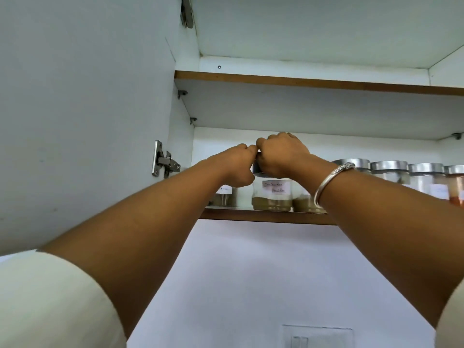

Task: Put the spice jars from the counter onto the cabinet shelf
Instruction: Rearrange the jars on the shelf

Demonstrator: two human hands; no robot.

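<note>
A clear spice jar with a white handwritten label and olive-brown powder [272, 195] stands on the brown-edged white lower shelf [263, 218] of the open cabinet, close to the front edge. Everything else is placed from this labelled jar.

The right hand [281, 154] sits on top of the labelled jar. Its fingers are curled down over the silver lid [256, 167], so only a sliver of the lid shows. The left hand [236, 164] is at the lid's left side with its fingers curled in against it, and its thumb meets the right thumb above the lid. A silver metal bangle [331, 182] circles the right wrist, just right of the labelled jar.

Left of the labelled jar, half hidden behind the left wrist, stands a second clear jar with a small white label [226, 194]. Just to the right is a jar of similar olive powder [303, 203], cut off by the right wrist. Further right runs a row of silver-lidded clear jars [389, 169], the last holding orange-red powder [455, 192].

Well to the left, a steel hinge [164, 159] joins the open white cabinet door [75, 96]. Above is the upper shelf [301, 82]. Far below, a white wall switch plate [317, 336] shows between cream sleeves [50, 297].
</note>
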